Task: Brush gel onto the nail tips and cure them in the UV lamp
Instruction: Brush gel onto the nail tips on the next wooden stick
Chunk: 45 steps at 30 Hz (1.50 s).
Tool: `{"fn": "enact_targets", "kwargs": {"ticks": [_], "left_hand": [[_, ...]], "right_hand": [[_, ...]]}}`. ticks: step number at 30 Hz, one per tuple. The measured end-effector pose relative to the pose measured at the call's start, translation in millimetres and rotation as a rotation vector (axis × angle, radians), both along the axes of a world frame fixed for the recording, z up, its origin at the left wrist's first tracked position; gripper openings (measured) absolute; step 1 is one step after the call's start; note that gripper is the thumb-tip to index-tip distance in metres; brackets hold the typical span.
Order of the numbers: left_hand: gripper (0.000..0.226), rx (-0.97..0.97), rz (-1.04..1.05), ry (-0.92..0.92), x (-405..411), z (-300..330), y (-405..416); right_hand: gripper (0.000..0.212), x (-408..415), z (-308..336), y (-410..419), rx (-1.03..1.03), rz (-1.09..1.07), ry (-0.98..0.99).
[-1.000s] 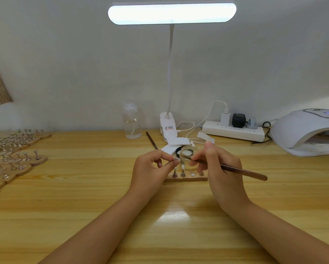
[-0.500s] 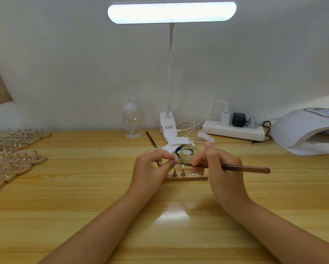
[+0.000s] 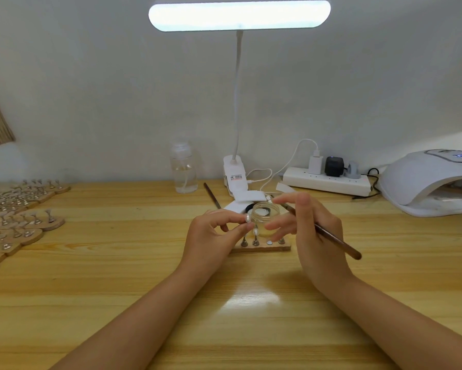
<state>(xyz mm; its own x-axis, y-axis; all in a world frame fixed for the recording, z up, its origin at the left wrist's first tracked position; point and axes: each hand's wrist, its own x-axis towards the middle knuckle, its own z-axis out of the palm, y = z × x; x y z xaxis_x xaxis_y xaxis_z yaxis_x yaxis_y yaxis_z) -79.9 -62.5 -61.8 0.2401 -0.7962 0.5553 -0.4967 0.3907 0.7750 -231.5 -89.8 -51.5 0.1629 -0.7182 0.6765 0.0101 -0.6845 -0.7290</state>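
Note:
My left hand [image 3: 213,231] pinches a small nail tip on its stand [image 3: 247,218] between thumb and fingers, just left of an open clear gel jar [image 3: 264,213]. My right hand [image 3: 311,233] holds a brown brush [image 3: 334,240], its handle pointing down to the right and its bristle end near the jar's rim. Below both hands lies a small wooden holder [image 3: 261,247] with metal pegs and one nail tip standing on it. The white UV lamp [image 3: 430,180] sits at the far right with its mouth open toward me.
Several wooden holders with nail stands [image 3: 18,220] crowd the table's left side. A clear pump bottle [image 3: 183,169], a clip desk lamp [image 3: 235,177], a power strip [image 3: 327,180] with cables, a second brush [image 3: 211,198] and white pads [image 3: 247,198] line the back.
The right hand has swung the brush away from the nail tip toward the jar, its handle now tilted down to the right. My left hand keeps holding the nail tip.

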Motion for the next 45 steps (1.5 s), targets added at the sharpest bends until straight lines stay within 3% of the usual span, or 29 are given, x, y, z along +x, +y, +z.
{"fn": "enact_targets", "kwargs": {"ticks": [3, 6, 16, 19, 25, 31, 45], "left_hand": [[0.025, -0.029, -0.021, -0.056, -1.4, 0.3, 1.1], [0.017, -0.065, -0.049, -0.102, -2.0, 0.2, 1.7], [0.013, -0.056, -0.072, -0.162, -3.2, 0.3, 1.1], [0.029, -0.014, -0.046, -0.146, -4.3, 1.3, 2.7], [0.067, 0.252, -0.017, -0.176, 2.2, -4.5, -3.6], [0.053, 0.353, -0.126, -0.121, 9.5, -8.2, -7.3], [0.047, 0.295, -0.154, -0.162, 11.8, -5.3, -5.5]], "right_hand": [[0.010, -2.0, -1.7, -6.5, -0.076, -0.070, 0.202], [0.025, -0.7, -4.1, -10.0, -0.172, -0.107, 0.356], [0.022, 0.8, -5.0, -8.6, -0.219, -0.047, 0.344], [0.030, -1.4, -5.1, -10.0, -0.193, -0.067, 0.324], [0.024, -15.3, -5.9, -19.7, -0.176, -0.121, 0.408], [0.018, -17.7, -8.3, -24.5, -0.218, -0.125, 0.510], [0.019, -19.4, -12.6, -28.1, -0.338, -0.158, 0.651]]}}
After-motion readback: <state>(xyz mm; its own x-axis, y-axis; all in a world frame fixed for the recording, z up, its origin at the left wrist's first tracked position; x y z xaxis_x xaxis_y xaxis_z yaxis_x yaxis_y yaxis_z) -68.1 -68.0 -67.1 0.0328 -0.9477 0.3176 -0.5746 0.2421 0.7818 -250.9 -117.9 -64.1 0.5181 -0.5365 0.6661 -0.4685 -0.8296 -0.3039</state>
